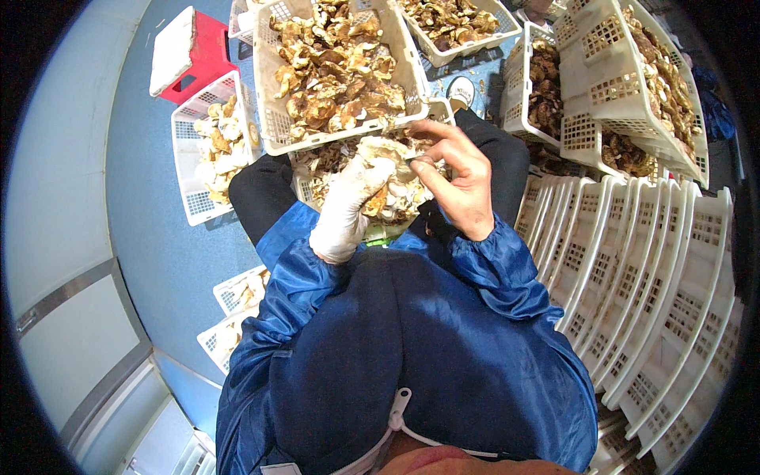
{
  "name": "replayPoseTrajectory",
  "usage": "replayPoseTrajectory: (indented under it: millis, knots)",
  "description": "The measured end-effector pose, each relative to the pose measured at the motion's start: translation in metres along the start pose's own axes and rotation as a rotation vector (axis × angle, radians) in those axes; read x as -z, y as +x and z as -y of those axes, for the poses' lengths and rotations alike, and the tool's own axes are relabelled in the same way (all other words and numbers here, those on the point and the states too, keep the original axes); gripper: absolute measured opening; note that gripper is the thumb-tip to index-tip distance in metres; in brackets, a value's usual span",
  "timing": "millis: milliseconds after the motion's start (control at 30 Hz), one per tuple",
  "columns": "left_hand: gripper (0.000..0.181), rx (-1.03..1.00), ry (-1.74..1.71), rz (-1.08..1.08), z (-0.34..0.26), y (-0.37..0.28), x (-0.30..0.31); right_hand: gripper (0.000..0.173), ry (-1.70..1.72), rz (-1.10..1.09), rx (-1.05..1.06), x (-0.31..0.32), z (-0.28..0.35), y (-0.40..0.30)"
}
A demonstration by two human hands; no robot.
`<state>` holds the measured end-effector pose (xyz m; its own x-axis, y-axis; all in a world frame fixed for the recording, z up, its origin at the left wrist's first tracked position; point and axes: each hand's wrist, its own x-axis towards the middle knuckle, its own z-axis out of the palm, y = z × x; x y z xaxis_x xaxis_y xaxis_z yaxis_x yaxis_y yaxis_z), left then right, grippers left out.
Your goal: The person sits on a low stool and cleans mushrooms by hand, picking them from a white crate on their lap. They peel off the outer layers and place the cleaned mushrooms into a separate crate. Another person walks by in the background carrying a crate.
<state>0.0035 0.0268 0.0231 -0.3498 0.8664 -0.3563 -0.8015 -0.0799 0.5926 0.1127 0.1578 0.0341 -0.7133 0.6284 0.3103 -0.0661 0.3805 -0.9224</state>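
Observation:
My left hand (350,205), in a white glove, grips a pale, ragged mushroom (383,148) above my lap. Bare and close to its right side is my right hand (460,178), thumb and fingertips bent toward the mushroom. A small dark spot shows at those fingertips; whether it is a held blade is too small to tell. Below both hands, between my knees, a basket holds mushroom trimmings (404,199), partly covered by my hands. Just beyond stands a white plastic crate (276,127) with many brown and yellowish mushrooms (341,71).
Left on the blue floor (148,196) are a crate of pale mushrooms (217,148) and a red stool (196,53) with a white top. Another mushroom crate (451,53) sits at upper right. Filled crates (611,77) stack at far right, above nested white crates (629,267).

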Motion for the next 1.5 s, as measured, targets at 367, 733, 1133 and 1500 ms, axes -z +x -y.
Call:
replayPoseTrajectory:
  millis: [367, 733, 1133, 1500]
  knots:
    - [0.031, -0.084, 0.306, -0.070, 0.001, 0.004, 0.005, 0.011, -0.386, 0.105, 0.309, -0.002, 0.007, 0.011]
    - [0.045, -0.182, 0.357, 0.163, -0.011, 0.010, 0.036, 0.009, 0.536, 0.133, -0.393, 0.012, 0.000, 0.010]
    - [0.035, -0.272, 0.477, 0.009, -0.006, 0.015, 0.036, 0.008, -0.095, 0.111, 0.128, 0.012, 0.027, -0.001]
    - [0.035, -0.159, 0.415, -0.052, -0.002, 0.008, 0.026, 0.012, -0.346, 0.058, 0.441, -0.010, 0.011, 0.004]
